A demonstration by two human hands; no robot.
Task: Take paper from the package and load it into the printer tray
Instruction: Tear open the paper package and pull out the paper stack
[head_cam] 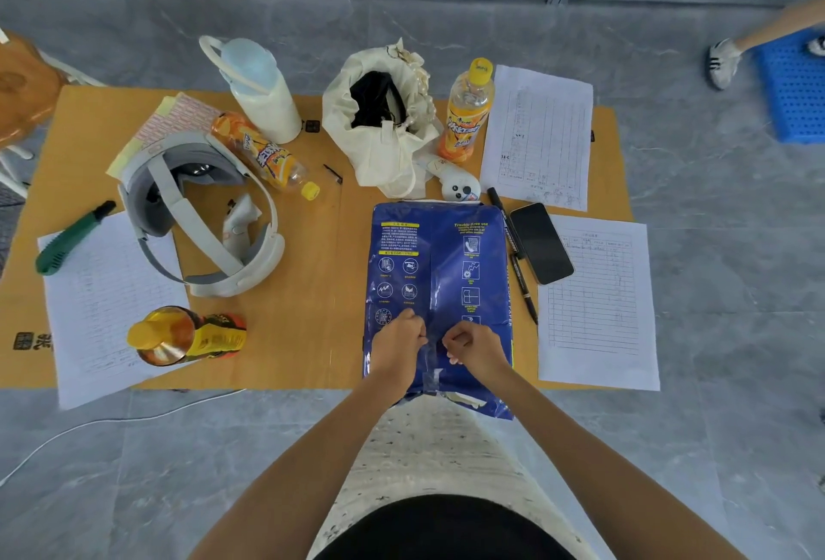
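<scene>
A blue paper package (439, 274) lies flat on the brown cardboard sheet (308, 314) in front of me, seam side up, its near end hanging over the cardboard's edge. My left hand (398, 340) and my right hand (473, 344) pinch the wrapper on either side of the centre seam near the package's near end. A strip of clear tape runs along the seam between the hands. A little white shows at the torn near corner. No printer or tray is in view.
A black phone (541, 242) and two black markers (513, 247) lie right of the package, with printed forms (598, 305) beyond. A headset (201, 220), drink bottles (187, 336), a green knife (71, 238), a cream bag (384, 122) and a flask (259, 91) crowd the left and back.
</scene>
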